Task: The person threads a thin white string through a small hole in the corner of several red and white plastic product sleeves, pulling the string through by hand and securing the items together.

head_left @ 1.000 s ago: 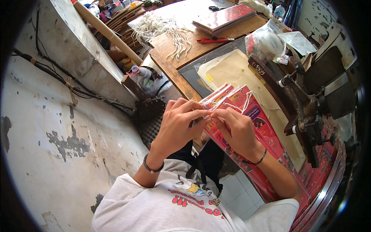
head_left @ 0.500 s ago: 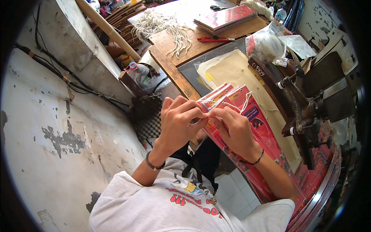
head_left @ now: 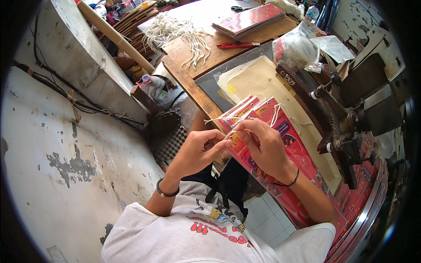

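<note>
A red printed card [head_left: 246, 160] with a metal eyelet at its upper corner slants between my hands, over more cards of the same kind. My left hand [head_left: 199, 151] has its thumb and forefinger closed at that corner. Just above it, the fingertips of my right hand [head_left: 262, 142] are pinched at the card's top, apparently on a white cord; the fingers partly hide the grip. One loose cord end [head_left: 211, 120] sticks out to the left above the fingers. Other red cards [head_left: 287, 131] lie fanned behind, with cord loops [head_left: 276, 115] through their holes.
White cords [head_left: 175, 35] lie heaped on the far table beside a red-handled cutter [head_left: 237, 45] and a stack of red cards [head_left: 248, 19]. A dark metal machine [head_left: 337, 109] stands to the right. Beige sheets [head_left: 258, 79] cover the worktop, and a wall [head_left: 66, 144] runs along my left.
My left hand has moved down and slightly left, away from its fingertip-to-fingertip pinch with the right. The cord end now shows above my fingers. The right hand has barely moved.
</note>
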{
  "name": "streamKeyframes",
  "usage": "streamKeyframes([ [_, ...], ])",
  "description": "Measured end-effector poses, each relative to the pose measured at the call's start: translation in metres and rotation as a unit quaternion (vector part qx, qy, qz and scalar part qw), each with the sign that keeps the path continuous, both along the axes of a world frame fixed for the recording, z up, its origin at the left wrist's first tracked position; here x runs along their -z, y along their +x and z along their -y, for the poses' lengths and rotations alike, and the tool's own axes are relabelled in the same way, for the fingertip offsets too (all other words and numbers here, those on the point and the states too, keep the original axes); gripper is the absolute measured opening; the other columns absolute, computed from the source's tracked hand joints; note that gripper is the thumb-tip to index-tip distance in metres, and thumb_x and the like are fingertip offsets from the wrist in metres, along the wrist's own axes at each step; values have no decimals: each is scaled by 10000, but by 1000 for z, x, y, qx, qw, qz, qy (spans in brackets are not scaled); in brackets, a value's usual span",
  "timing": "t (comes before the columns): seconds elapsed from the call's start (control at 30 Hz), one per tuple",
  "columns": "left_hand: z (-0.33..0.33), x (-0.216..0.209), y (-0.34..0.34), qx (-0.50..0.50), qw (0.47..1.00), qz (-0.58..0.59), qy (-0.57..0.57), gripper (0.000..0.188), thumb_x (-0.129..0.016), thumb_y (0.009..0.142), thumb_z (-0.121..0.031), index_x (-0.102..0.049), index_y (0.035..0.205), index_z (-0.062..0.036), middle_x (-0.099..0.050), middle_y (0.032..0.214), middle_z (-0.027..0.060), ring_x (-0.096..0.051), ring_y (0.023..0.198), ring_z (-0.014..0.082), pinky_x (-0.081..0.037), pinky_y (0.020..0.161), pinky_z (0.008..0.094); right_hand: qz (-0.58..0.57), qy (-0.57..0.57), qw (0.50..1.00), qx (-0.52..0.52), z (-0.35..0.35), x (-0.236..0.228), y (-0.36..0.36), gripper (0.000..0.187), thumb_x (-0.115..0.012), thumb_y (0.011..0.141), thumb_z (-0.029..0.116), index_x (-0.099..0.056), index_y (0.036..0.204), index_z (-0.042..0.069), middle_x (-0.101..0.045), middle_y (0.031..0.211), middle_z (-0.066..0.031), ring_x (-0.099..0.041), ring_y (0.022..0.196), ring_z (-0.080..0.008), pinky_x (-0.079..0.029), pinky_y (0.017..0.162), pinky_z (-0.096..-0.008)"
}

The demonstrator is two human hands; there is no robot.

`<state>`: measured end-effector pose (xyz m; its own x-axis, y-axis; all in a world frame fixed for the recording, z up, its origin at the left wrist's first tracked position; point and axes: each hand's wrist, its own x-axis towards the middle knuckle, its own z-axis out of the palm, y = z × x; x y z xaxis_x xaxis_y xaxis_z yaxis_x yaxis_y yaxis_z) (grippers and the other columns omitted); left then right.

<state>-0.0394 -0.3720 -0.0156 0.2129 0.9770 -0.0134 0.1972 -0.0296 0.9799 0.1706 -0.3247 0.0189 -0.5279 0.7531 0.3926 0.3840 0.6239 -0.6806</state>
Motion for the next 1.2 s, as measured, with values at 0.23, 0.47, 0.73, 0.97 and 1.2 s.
streamKeyframes([
  [0.23, -19, -28, 24, -20, 959, -16, 282, 177, -692, 926, -113, -675, 941, 63, -720, 1026, 161, -676, 897, 221, -519, 800, 343, -49, 54, 997, 21, 1, -40, 10, 146, -657, 943, 31, -606, 1080, 28, -662, 952, -164, -687, 833, -326, -543, 699, -399],
  [0.47, -35, -30, 65, 4, 995, 88, 48, 374, -619, 995, -180, -483, 1268, 35, -703, 1069, 227, -650, 1147, 347, -453, 1039, 436, -82, 96, 990, 64, -11, -35, 23, 126, -608, 990, 60, -540, 1076, -3, -645, 934, -177, -666, 780, -325, -529, 663, -389],
  [0.73, -69, 6, 76, -26, 973, -109, 201, 436, -695, 918, -244, -496, 1191, 30, -702, 861, 197, -717, 813, 366, -539, 760, 432, -98, 39, 988, 111, -31, 5, 39, 144, -533, 1033, 107, -469, 1098, -5, -616, 914, -227, -657, 834, -430, -510, 679, -462],
  [0.97, -69, 23, 79, -73, 941, -113, 311, 387, -694, 868, -161, -505, 1096, 88, -660, 755, 222, -670, 727, 416, -529, 729, 444, -85, 18, 992, 87, -35, 12, 34, 137, -572, 984, 58, -481, 1071, 3, -612, 898, -210, -644, 848, -428, -516, 703, -488],
  [1.2, -72, 23, 78, -67, 932, -126, 333, 405, -711, 844, -162, -505, 1103, 71, -664, 791, 237, -680, 777, 413, -537, 743, 441, -35, 66, 995, 70, -36, 9, 35, 116, -580, 967, 46, -493, 1038, 20, -597, 881, -176, -617, 829, -398, -500, 722, -484],
])
